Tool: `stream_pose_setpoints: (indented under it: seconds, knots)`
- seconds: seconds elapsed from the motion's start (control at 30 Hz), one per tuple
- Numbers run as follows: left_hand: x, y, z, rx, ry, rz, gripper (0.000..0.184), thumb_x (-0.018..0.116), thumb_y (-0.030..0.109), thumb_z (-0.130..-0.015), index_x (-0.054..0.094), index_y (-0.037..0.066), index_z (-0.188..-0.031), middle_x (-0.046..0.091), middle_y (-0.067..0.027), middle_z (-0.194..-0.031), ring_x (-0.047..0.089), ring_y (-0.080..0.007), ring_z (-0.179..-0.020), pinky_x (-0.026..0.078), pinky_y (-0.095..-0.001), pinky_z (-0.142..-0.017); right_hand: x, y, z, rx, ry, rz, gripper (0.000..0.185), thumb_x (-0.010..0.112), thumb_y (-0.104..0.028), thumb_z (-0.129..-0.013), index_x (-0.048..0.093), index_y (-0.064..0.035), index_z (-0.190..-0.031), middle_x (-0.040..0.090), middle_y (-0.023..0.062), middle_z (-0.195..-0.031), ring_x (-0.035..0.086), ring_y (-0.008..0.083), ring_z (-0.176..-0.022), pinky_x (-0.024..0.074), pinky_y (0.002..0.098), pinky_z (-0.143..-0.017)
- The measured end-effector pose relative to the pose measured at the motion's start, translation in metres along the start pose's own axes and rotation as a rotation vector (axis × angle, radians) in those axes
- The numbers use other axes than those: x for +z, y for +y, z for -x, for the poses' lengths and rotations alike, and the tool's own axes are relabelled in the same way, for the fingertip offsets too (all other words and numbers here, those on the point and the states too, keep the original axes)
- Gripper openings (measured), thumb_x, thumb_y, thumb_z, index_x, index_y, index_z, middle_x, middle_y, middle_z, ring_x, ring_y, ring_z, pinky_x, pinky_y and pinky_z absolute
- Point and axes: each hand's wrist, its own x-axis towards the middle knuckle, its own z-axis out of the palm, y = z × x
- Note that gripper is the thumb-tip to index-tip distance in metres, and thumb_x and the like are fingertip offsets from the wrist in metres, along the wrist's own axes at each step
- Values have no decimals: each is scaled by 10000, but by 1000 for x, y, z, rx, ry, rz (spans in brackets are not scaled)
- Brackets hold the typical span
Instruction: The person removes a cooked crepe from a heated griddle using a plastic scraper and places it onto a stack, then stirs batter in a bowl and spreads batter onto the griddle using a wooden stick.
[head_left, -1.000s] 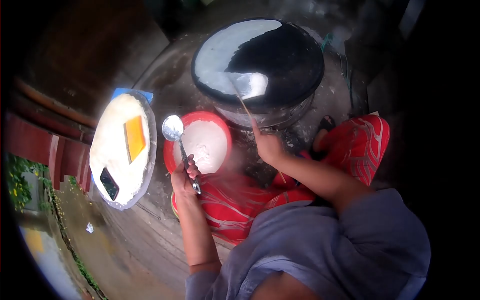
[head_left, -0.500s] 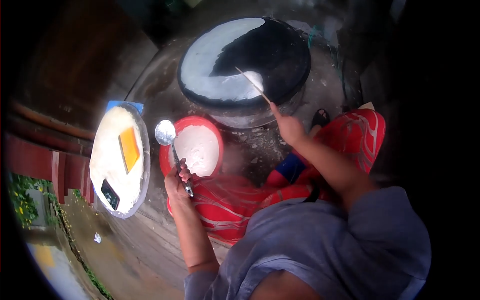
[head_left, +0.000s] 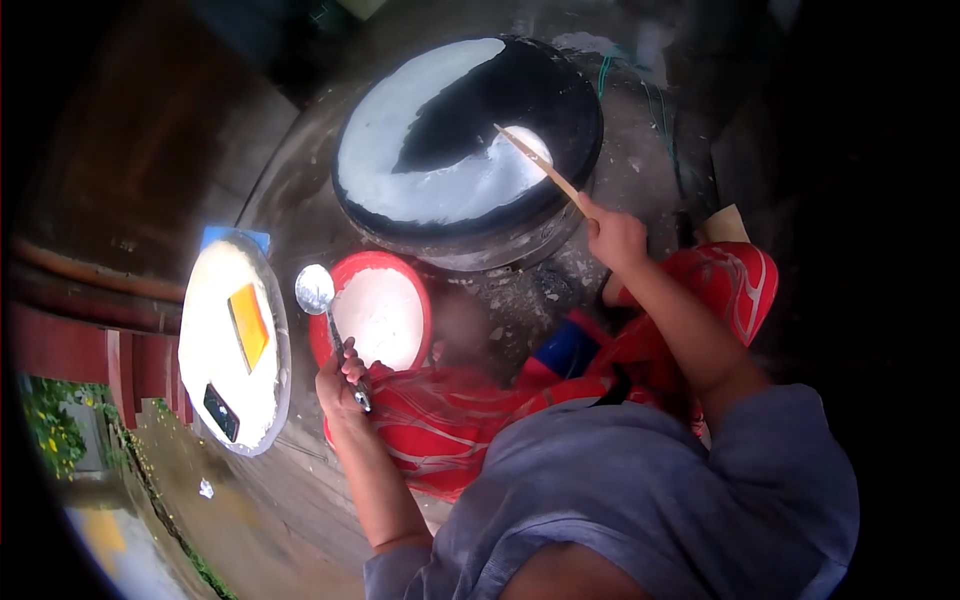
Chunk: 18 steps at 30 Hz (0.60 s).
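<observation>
My right hand [head_left: 617, 240] is closed around a thin wooden batter spreader [head_left: 556, 174], a flat stick. Its blade lies across a thick white patch on the right side of a round black griddle [head_left: 500, 95]. A band of white batter [head_left: 385, 165] curves along the griddle's far, left and near parts, while its middle and right stay black. In my left hand [head_left: 342, 383] is a metal ladle [head_left: 314, 288], gripped by the handle, its round bowl up beside the rim of a red tub [head_left: 423, 318]. White batter [head_left: 380, 315] fills much of that tub.
To the left stands a round, white-topped surface [head_left: 215, 310] carrying a yellow scraper-like piece [head_left: 248, 327] and a phone [head_left: 221, 412]. A blue object [head_left: 222, 236] shows behind it. Red patterned cloth [head_left: 430, 420] covers my lap. Green cord [head_left: 660, 120] lies beyond the griddle.
My right hand has swept the spreader rightward and turned it, and the thick batter patch has moved farther along the griddle's right side. My left hand still holds the ladle. The view has shifted slightly.
</observation>
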Motion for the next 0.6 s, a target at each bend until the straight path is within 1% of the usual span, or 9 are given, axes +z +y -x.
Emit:
stream_pose_setpoints:
  seconds: [0.1,0.13,0.23,0.27,0.4,0.47,0.5,0.57,0.6]
  knots:
    - [5,-1,-3,7,20,-3,308,343,149,-937,444,-109,-1073,483,-89,-758,418,-118,-517,352,-220,-411,10,-7,7,-57,-63,-285,486,574,-138,-763,533,-296,-1221,601,132,-667,592,305,-616,463,417,-551]
    - [9,-1,-2,2,26,15,311,341,153,-940,443,-109,-1074,482,-88,-761,418,-118,-518,353,-221,-412,7,-9,13,-222,-118,-227,519,581,-126,-754,517,-310,-1235,605,120,-684,598,292,-637,469,414,-564]
    - [10,0,-7,-7,23,14,329,329,172,-950,440,-108,-1080,479,-87,-766,420,-120,-524,357,-225,-419,1,24,1,-230,-104,-52,550,585,-105,-737,513,-318,-1239,600,99,-678,597,280,-618,474,413,-564]
    - [12,-1,-7,7,37,7,331,328,174,-951,439,-109,-1080,477,-87,-765,420,-121,-522,357,-225,-418,5,44,-13,-237,-5,-23,575,589,-99,-723,504,-314,-1249,594,84,-675,598,269,-616,474,412,-563]
    - [16,-2,-12,8,72,10,325,333,169,-949,437,-110,-1078,474,-87,-762,420,-123,-509,358,-229,-411,-11,46,-60,-98,-77,125,526,586,-93,-729,542,-281,-1219,618,100,-715,608,270,-641,483,387,-589]
    - [21,-2,-15,4,88,8,319,334,164,-946,436,-107,-1080,475,-87,-759,427,-123,-506,360,-231,-410,8,44,-66,149,-88,-409,444,591,-107,-741,597,-260,-1157,630,113,-744,615,279,-656,490,365,-616]
    - [23,-2,-16,3,87,5,319,334,164,-946,436,-107,-1080,475,-87,-759,427,-123,-506,360,-231,-410,6,39,-55,165,-195,-554,372,601,-142,-753,633,-251,-1107,641,121,-799,617,287,-672,492,354,-632]
    - [25,-2,-19,-8,94,11,315,339,160,-944,436,-107,-1079,475,-88,-754,429,-123,-505,359,-228,-407,-10,42,-27,-416,-102,-423,462,604,-60,-732,593,-208,-1170,604,100,-696,587,249,-579,476,319,-545]
    - [27,-4,-18,0,102,17,314,344,162,-943,436,-106,-1080,477,-89,-750,428,-124,-501,358,-229,-402,-13,58,-28,-410,-102,-423,462,604,-60,-732,593,-208,-1170,604,100,-696,587,249,-579,476,319,-545]
